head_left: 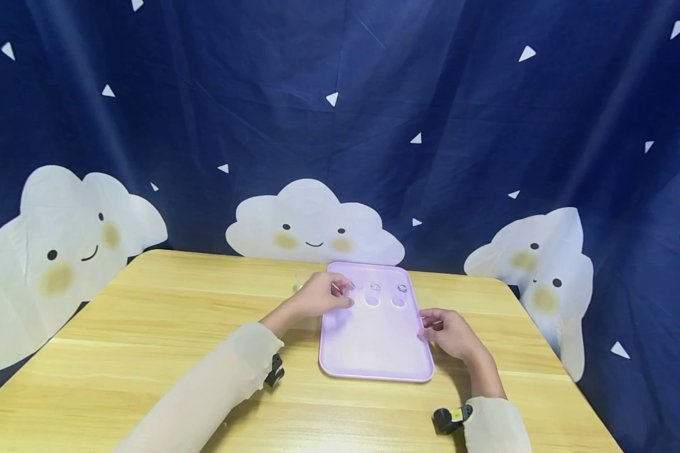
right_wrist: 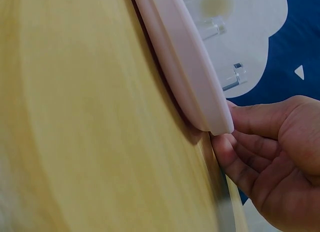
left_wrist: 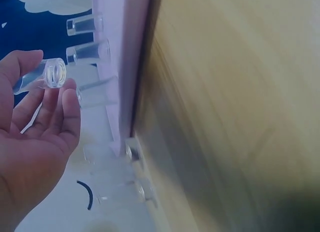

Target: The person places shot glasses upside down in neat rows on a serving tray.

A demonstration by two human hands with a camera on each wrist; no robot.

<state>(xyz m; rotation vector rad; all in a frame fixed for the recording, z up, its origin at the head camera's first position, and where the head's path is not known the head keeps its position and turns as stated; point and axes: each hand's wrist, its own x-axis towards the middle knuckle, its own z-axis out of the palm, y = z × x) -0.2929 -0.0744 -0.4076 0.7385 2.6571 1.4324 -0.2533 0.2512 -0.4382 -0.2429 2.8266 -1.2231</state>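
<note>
Three cups (left_wrist: 89, 53) stand on a tray (head_left: 374, 349). We see another cup (left_wrist: 39, 75) pinched (left hand (head_left: 320, 294)), the rim (right_wrist: 220, 115) gripped (right hand (head_left: 452, 332)).

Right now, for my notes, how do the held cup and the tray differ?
The held cup is clear; the tray is pale purple. The held cup is much smaller than the tray. The left hand holds the cup; the right hand, the tray's rim. Both are touched by hands.
</note>
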